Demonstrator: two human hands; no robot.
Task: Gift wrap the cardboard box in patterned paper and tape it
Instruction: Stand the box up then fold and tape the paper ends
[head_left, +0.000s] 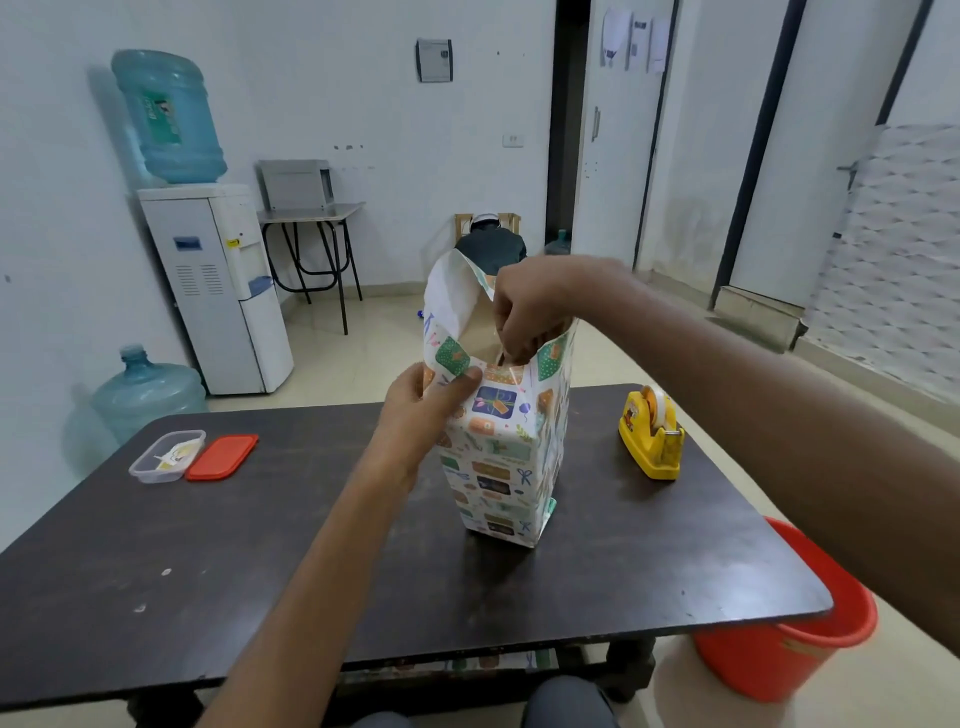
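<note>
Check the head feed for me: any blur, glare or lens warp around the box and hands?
Head view: light is soft and even, no glare on the patterned paper, which reads sharp. Head view: right hand and its forearm look slightly smeared, left hand crisp. Head view: wide-angle warp tilts the door frame and bows the table edge.

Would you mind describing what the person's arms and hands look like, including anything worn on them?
Both forearms are bare as far as the frame shows, with no sleeves. The left hand and right hand wear no gloves, and no watch, ring or bracelet is visible.
</note>
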